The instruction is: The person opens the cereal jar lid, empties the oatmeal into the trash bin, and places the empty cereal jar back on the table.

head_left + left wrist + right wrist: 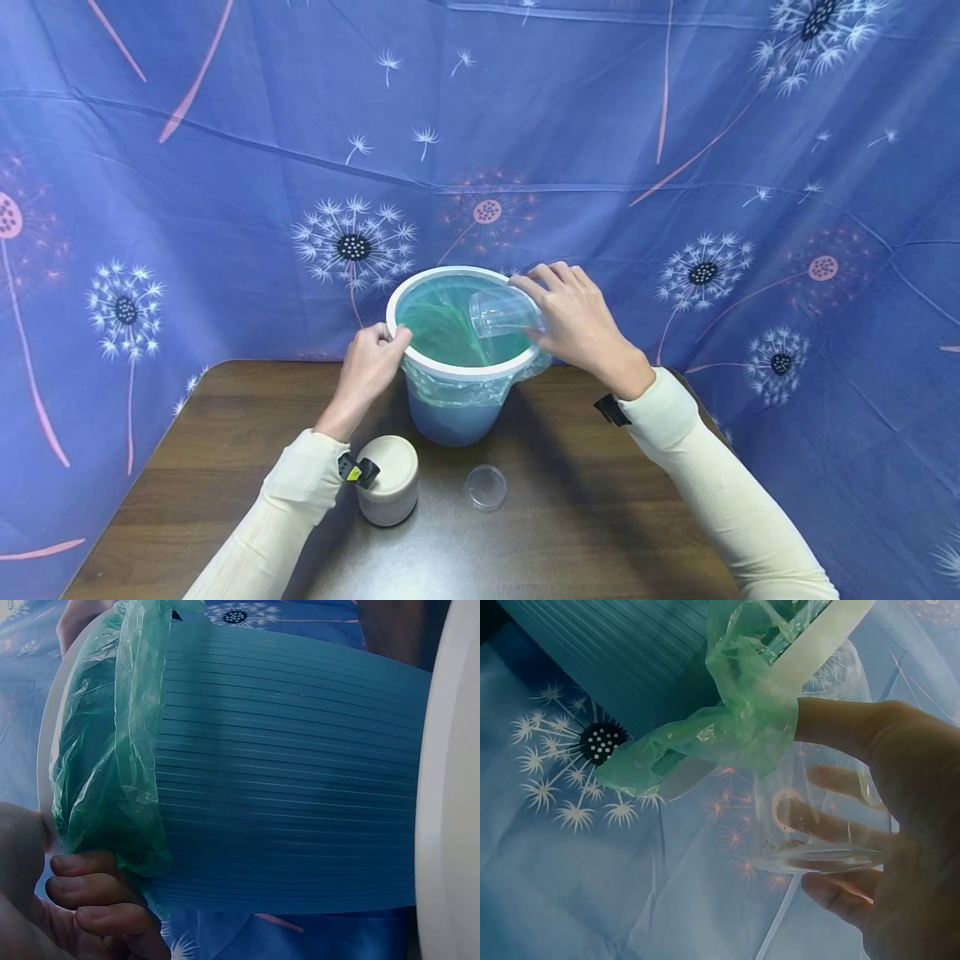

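Note:
A blue bin with a white rim ring stands on the table, lined with a thin green bag that folds over its outside. My left hand grips the left side of the rim, thumb on top and fingers curled beneath. My right hand holds a clear jar by its base end. The jar lies tilted over the right of the bin's opening, its mouth toward the inside. A few small specks show near the jar's base in the right wrist view.
A beige lidded canister stands beside my left wrist, in front of the bin. A round clear lid lies flat on the brown wooden table. Blue cloth with dandelion prints hangs behind and at both sides.

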A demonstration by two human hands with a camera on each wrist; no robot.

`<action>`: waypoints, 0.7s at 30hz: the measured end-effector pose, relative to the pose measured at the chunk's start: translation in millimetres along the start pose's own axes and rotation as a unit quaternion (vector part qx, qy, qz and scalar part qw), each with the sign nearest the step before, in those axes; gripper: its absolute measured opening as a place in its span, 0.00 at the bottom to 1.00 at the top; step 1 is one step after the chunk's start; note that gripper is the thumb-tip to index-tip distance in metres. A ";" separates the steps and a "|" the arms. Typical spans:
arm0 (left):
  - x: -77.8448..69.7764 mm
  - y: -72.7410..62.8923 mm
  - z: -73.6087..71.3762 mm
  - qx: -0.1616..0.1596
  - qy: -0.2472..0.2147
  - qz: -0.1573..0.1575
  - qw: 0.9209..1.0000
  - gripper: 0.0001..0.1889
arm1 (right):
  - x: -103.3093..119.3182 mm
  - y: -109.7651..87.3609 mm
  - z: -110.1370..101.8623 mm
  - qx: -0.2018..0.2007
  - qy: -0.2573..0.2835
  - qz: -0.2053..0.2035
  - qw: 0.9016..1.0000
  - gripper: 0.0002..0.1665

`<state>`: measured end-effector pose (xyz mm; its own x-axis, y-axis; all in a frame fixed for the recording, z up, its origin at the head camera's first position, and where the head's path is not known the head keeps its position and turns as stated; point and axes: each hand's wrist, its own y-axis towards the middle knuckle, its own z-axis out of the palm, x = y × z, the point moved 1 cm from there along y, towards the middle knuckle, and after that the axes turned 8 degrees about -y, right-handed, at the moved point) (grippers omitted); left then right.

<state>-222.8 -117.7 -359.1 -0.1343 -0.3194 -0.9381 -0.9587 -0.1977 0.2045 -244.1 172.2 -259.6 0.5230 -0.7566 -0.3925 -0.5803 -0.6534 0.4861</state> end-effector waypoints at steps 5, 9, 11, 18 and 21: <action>-0.1 0.2 0.2 -0.001 0.002 0.001 1.000 0.18 | -0.2 -1.5 -0.2 0.004 -0.001 0.002 1.000 0.44; 0.0 -0.3 0.6 0.000 0.000 -0.001 1.000 0.18 | 0.1 -3.3 -0.1 0.010 -0.001 0.006 1.000 0.45; -0.1 -0.5 0.5 0.000 -0.001 -0.003 1.000 0.18 | 0.4 -4.2 -0.3 0.012 0.000 0.008 1.000 0.45; -0.2 -0.5 -0.1 -0.001 -0.002 0.002 1.000 0.18 | 1.3 -8.8 -1.3 0.005 0.015 0.017 1.000 0.47; 0.0 -1.0 -0.1 -0.001 -0.001 0.003 1.000 0.18 | 2.1 -11.5 -1.6 0.004 0.022 0.019 1.000 0.46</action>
<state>-221.9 -117.6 -359.3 -0.1402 -0.3185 -0.9375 -0.9575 -0.1976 0.2103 -235.4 178.2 -264.7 0.5277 -0.7788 -0.3391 -0.6044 -0.6248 0.4942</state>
